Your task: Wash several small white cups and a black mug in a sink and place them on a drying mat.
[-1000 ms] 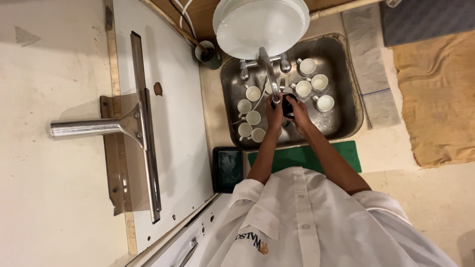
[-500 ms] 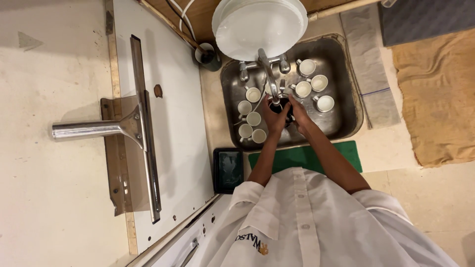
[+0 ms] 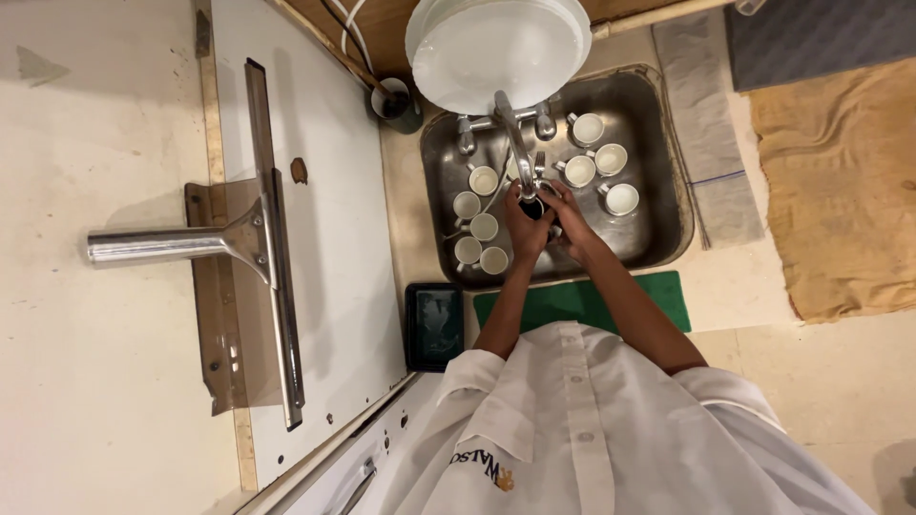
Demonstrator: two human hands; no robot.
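Note:
Both my hands are together in the steel sink [image 3: 668, 238], under the spout of the faucet [image 3: 515, 143]. My left hand [image 3: 520, 232] and my right hand [image 3: 572, 221] wrap around one small cup [image 3: 534, 206] whose dark inside faces up. Several white cups stand on the sink floor: a group to the left [image 3: 475, 229] and a group to the right [image 3: 601, 167] of my hands. My fingers hide most of the held cup.
A stack of large white plates [image 3: 496, 43] sits behind the faucet. A dark pot [image 3: 396, 103] stands at the sink's back left. A green mat [image 3: 582, 300] and a dark tablet [image 3: 434, 324] lie at the front edge. Brown cloth [image 3: 830, 191] lies right.
My hands have shifted slightly around the cup under the faucet; everything else stays in place.

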